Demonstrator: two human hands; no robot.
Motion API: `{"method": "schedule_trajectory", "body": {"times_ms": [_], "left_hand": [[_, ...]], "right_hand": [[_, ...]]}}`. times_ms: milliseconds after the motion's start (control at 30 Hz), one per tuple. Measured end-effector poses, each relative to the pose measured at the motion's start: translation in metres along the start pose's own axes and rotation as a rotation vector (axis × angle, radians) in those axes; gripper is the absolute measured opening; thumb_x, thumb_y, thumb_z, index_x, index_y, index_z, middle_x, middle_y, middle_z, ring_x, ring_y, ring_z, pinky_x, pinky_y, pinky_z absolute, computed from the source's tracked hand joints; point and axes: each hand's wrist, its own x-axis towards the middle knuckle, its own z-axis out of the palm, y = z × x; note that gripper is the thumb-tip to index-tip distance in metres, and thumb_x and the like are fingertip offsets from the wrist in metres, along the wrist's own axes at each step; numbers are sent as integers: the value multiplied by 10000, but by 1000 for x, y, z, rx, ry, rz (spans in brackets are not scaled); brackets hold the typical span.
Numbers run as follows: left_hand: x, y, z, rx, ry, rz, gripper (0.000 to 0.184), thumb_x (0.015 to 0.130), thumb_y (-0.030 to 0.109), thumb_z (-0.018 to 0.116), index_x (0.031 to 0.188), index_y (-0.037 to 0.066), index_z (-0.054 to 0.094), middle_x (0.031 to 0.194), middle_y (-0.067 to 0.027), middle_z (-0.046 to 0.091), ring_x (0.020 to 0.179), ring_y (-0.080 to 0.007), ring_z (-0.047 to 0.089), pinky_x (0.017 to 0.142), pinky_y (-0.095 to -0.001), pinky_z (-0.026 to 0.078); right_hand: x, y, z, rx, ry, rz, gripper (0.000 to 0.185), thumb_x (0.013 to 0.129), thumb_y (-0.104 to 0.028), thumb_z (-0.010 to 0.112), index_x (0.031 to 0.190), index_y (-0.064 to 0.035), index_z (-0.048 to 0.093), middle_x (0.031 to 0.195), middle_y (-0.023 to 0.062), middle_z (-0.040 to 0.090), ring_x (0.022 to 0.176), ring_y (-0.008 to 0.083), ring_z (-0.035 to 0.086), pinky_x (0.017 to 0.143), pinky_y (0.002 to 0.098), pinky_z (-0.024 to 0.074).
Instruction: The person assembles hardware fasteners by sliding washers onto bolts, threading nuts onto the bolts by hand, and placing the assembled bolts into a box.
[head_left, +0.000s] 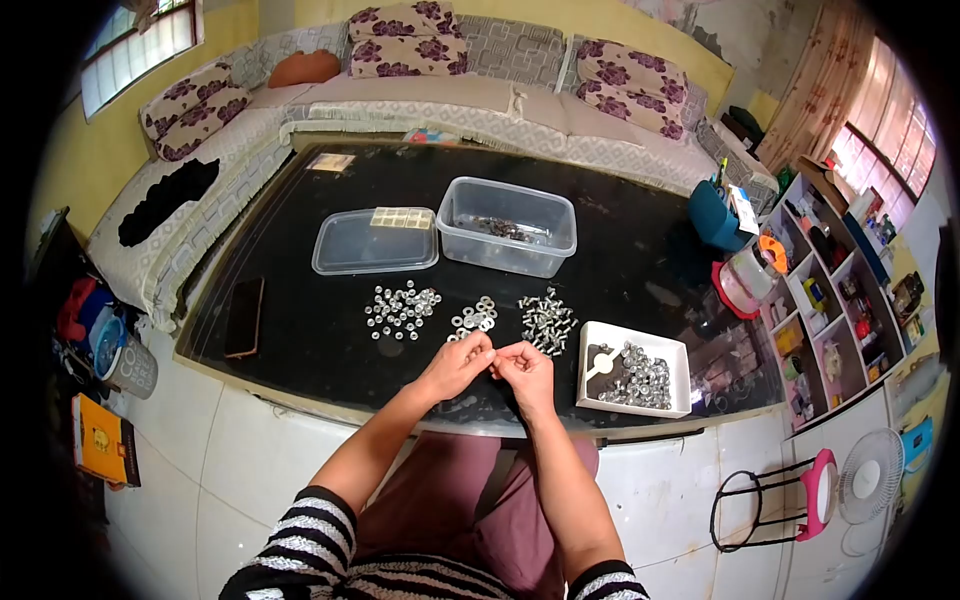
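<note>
My left hand (459, 365) and my right hand (525, 375) meet fingertip to fingertip over the near edge of the black table. Both are closed in a pinch; whatever small piece sits between the fingers is hidden. Just beyond them lies a pile of flat washers (474, 317), partly covered by my left hand. To its left is a heap of nuts (400, 310), and to its right a heap of bolts (547, 322). A white box (683, 375) right of my hands holds many small metal fasteners (640, 378) and a pale round-ended strip (602, 362).
Behind the piles stands a clear plastic container (508, 262) with some small hardware inside. Its lid (375, 255) lies alongside, a small compartment tray (403, 217) on it. A phone (244, 317) rests at the left edge. A teal holder (716, 218) and a jar (748, 280) stand at the right.
</note>
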Motion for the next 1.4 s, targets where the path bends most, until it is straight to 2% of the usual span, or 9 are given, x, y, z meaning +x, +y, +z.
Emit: {"method": "schedule_trajectory", "body": {"times_ms": [233,300,433,667,900,967,1133,1200,1400], "left_hand": [[-3,-2,3,-48,23,-61,271,883,212,380,708,27,473,556,-22,466,501,-89,446,477,-238,374],[-3,-3,2,-221,39,-152,266,884,207,376,708,30,471,570,-20,470,504,-85,443,482,-227,374],[-4,7,4,-290,47,-73,248,884,193,374,714,31,453,581,-21,473,514,-78,438,489,-216,374],[-3,-2,0,-183,-12,-204,234,851,254,437,769,35,454,613,-22,498,532,-81,459,476,-234,376],[-4,4,5,-308,85,-87,292,883,241,388,696,28,459,526,-6,441,473,-81,434,448,-227,364],[-4,2,3,-52,71,-48,289,878,230,398,685,24,458,521,-12,444,462,-83,431,443,-229,364],[-4,2,4,-136,69,-124,248,870,206,419,708,24,467,541,-18,463,468,-81,429,446,-230,360],[-3,8,5,-174,69,9,218,863,193,431,726,28,472,551,-14,462,483,-77,429,452,-226,355],[0,-2,1,-84,-15,-100,172,847,191,458,775,36,459,574,-2,456,504,-69,417,463,-221,351]], "right_hand": [[1,-3,2,-16,-27,43,49,743,-4,588,768,13,550,688,60,583,597,85,542,551,194,448],[2,-3,3,48,-18,50,44,746,-8,589,769,10,555,691,55,585,593,79,542,548,187,447],[3,-3,1,52,-32,57,52,746,-11,585,776,17,553,687,65,584,590,88,544,541,189,445],[2,-4,5,50,-27,82,45,744,-12,584,768,13,555,669,66,581,573,85,538,530,189,440],[0,3,5,64,-19,65,42,743,-8,580,768,13,553,665,65,579,569,88,535,526,193,437],[1,5,3,41,-43,56,45,747,-5,590,760,7,550,690,64,584,588,87,549,518,188,443],[-1,0,0,79,10,37,49,744,-4,588,770,14,551,689,70,586,592,92,547,543,197,448],[0,4,-2,52,2,24,46,745,-2,586,770,14,551,691,71,587,592,91,547,545,197,448],[0,4,1,18,-11,4,32,745,18,574,762,15,548,685,69,587,591,91,548,543,197,448]]}}
